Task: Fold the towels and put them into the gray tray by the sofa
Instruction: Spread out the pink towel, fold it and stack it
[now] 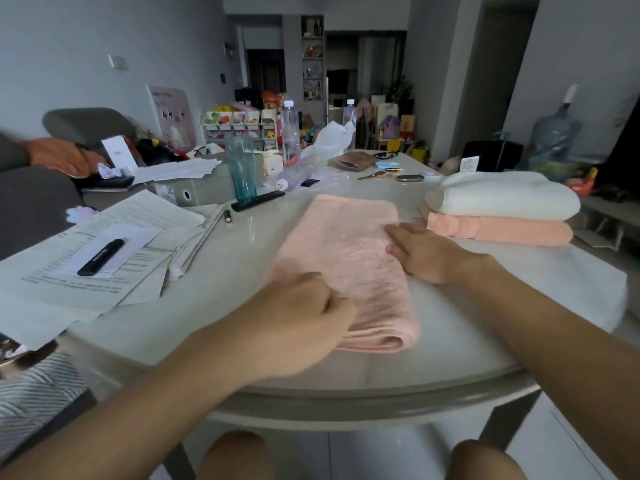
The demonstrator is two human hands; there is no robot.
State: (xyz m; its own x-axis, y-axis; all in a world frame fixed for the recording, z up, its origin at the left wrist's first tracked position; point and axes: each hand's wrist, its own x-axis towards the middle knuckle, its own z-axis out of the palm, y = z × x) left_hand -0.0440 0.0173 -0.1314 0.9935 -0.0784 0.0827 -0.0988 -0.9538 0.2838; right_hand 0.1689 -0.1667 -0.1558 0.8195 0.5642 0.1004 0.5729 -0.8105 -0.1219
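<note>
At ten o'clock from the middle of the surface (214, 306), a grey box (204, 188) carries loose sheets on top; what lies inside it is hidden. Just beside it, toward one o'clock, stands an upright teal tumbler (242, 168); whether anything is in it is hard to tell. A clear bottle (290, 133) stands behind the tumbler and another lies on its side near it.

The pink towel (349, 268) lies at the centre of the surface, folded into a long band running from twelve to six o'clock, with a rounded fold at its near end. The left hand (304, 317) has its fingers curled and pinches the towel's near left edge. The right hand (420, 252) lies flat, fingers straight, pressing the towel's right edge.

At two o'clock a folded white towel (502, 195) rests on a folded peach towel (498, 230), touching. A black pen (100, 257) lies on papers (138, 216) at nine o'clock. The far room is dim, and its shelf contents are too small to make out.
</note>
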